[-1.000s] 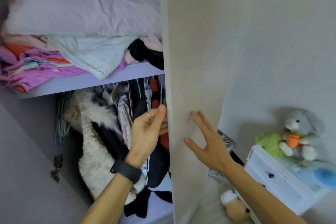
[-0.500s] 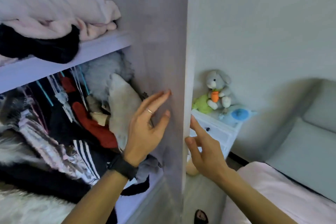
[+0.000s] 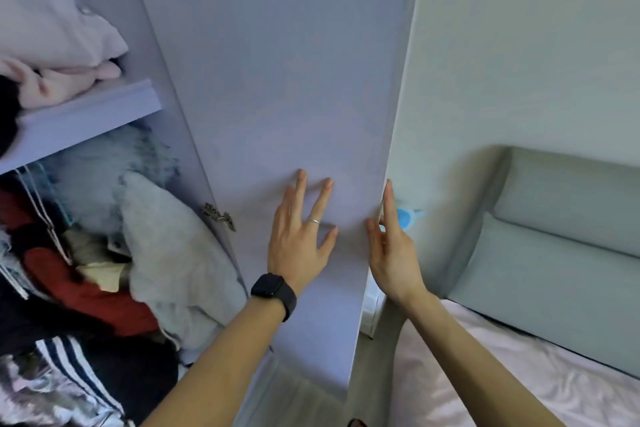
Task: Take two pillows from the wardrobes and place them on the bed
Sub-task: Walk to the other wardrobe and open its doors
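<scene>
The wardrobe door (image 3: pixel 277 80) stands swung out in front of me, its pale lilac inner face toward me. My left hand (image 3: pixel 301 239), with a ring and a black watch, lies flat and open on that face. My right hand (image 3: pixel 391 250) is at the door's free edge, fingers straight and touching the edge. A pale pink pillow or folded bedding (image 3: pixel 45 10) lies on the upper shelf (image 3: pixel 90 121) at the far left. The bed (image 3: pixel 519 374) with a pink sheet is at the lower right.
Under the shelf hang crowded clothes (image 3: pixel 86 288), among them a grey garment, a red one and a striped dark one. A grey padded headboard (image 3: pixel 561 232) backs the bed. A blue soft object (image 3: pixel 407 218) shows just past the door edge. A door hinge (image 3: pixel 218 215) sits left of my hand.
The view has swung right and the door has opened wider. My left hand moved from the hanging clothes onto the door's inner face; my right hand stays at the door edge.
</scene>
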